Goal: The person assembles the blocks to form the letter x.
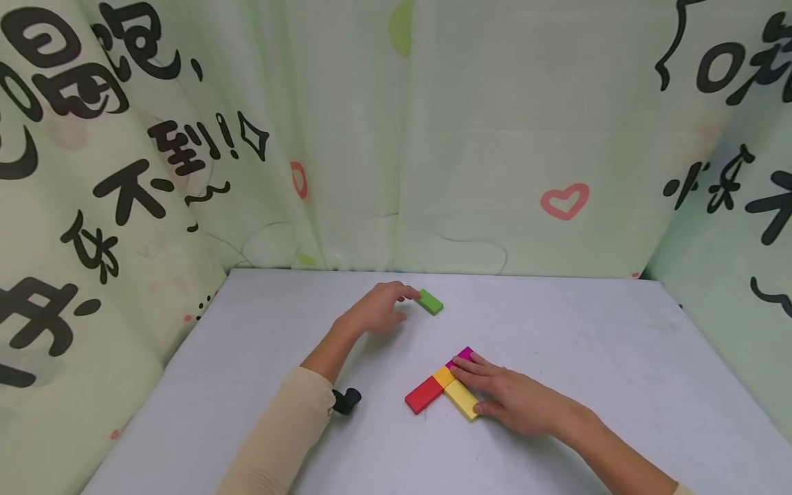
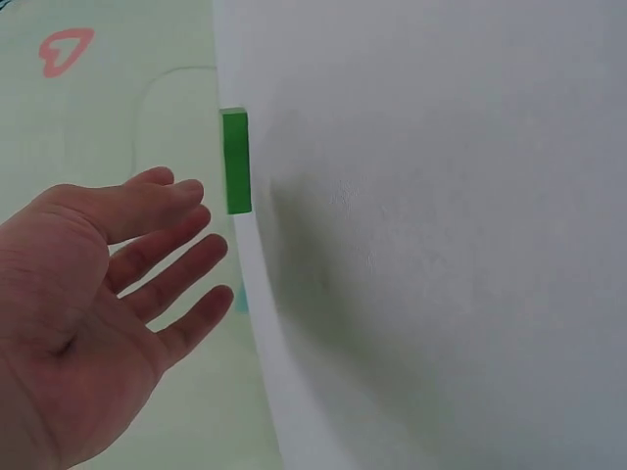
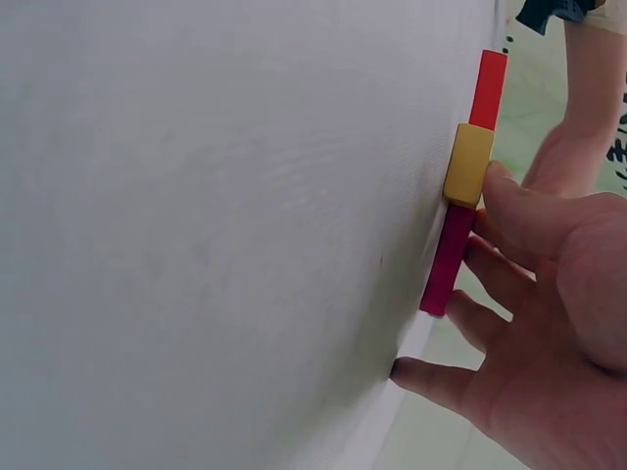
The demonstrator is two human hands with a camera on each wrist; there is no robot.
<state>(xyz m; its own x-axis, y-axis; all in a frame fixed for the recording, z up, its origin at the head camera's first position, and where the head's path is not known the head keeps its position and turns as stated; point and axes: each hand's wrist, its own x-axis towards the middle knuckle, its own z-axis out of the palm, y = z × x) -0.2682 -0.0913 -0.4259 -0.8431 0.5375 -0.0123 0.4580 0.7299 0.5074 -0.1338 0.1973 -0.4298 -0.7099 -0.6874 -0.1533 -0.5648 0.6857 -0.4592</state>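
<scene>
Near the far edge of the table lies a green block [image 1: 430, 302]. My left hand [image 1: 382, 308] is just beside it, fingers loosely bent and nothing gripped; in the left wrist view its fingertips stand apart from the green block [image 2: 237, 162]. Closer in, a red block [image 1: 424, 394], a small orange block [image 1: 443, 376], a yellow block [image 1: 461, 399] and a magenta block [image 1: 460, 357] lie flat against one another. My right hand [image 1: 526, 399] rests on this group, its fingers on the magenta block and its thumb at the yellow block's near end.
The white table [image 1: 278, 323] runs back to a pale green curtain [image 1: 495, 137] with dark lettering and a pink heart. Curtains also hang at both sides. A black wrist camera [image 1: 348, 401] sticks out from the left sleeve.
</scene>
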